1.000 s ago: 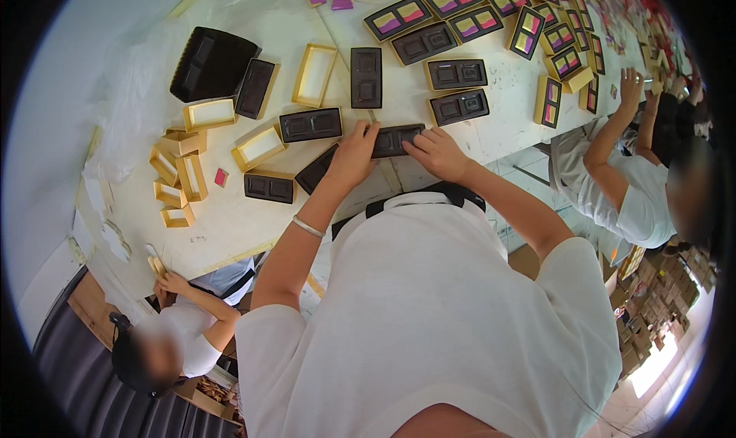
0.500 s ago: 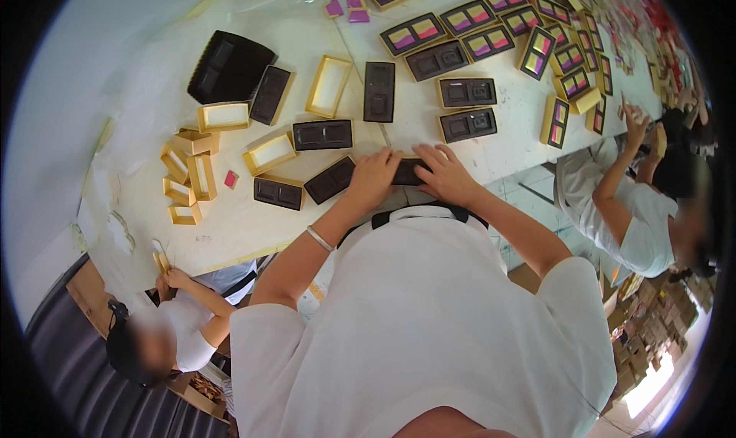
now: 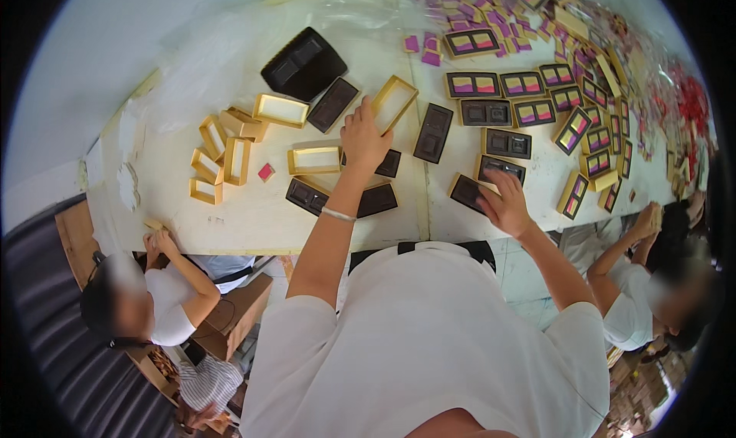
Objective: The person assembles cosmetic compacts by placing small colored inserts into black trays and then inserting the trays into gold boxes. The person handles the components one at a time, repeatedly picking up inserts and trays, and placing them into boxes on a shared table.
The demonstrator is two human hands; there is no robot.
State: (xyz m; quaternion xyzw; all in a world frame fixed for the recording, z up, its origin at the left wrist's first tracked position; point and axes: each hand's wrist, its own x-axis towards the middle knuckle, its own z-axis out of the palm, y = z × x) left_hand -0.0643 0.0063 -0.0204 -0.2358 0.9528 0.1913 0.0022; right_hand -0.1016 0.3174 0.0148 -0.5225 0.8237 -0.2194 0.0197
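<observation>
Gold-edged cardboard box frames and dark plastic tray inserts lie scattered over a pale desk (image 3: 253, 223) that runs across the upper half of the head view. The person's left arm stretches far forward, nearly straight, a thin bracelet (image 3: 338, 214) at the wrist. The left hand (image 3: 363, 137) is raised over the desk with the fingers curled toward an open gold box frame (image 3: 394, 103); fingertips meet its near edge, though whether they truly grip it cannot be told. Under and just beside that hand lies a dark tray (image 3: 387, 163), and to the left sits another gold frame (image 3: 314, 160) with a white floor.

The right arm bends at the elbow and reaches a shorter way. The right hand (image 3: 504, 202) rests palm down, fingers loosely spread and partly curled, on a dark tray insert in a gold box (image 3: 500, 170) near the desk's front edge; another dark tray (image 3: 467, 192) lies touching its thumb side. How tightly it holds anything cannot be seen.

Farther up the desk stand rows of filled boxes (image 3: 471, 84) showing purple and yellow pieces. A stack of black trays (image 3: 303, 62) lies at upper left, and loose gold frames (image 3: 222, 150) cluster at the left end. One seated person works at the lower left, another at the right.
</observation>
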